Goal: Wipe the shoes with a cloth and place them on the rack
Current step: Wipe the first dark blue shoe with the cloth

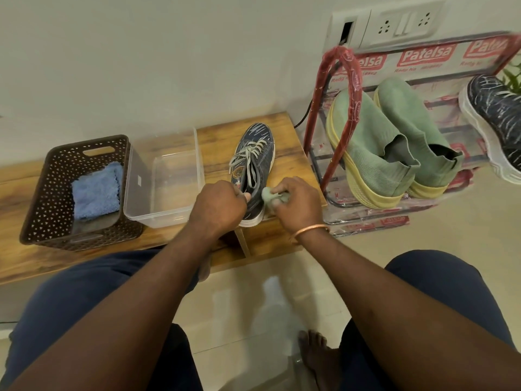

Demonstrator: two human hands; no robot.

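A dark blue sneaker (255, 156) with grey laces and a white sole stands on the low wooden table (284, 142), toe pointing away. My left hand (218, 204) grips its heel collar. My right hand (298, 203) holds a bunched pale green cloth (272, 196) against the shoe's right rear side. The red-framed shoe rack (342, 88) stands to the right of the table. It holds a pair of green slip-on shoes (394, 142) with yellow soles and a second dark blue sneaker (496, 119) at the far right.
A clear plastic tub (166, 176) sits left of the sneaker. A brown perforated basket (76, 193) with a folded blue cloth (95, 190) is further left. A wall socket plate (394, 24) is above the rack. My knees and a bare foot (315, 354) are below.
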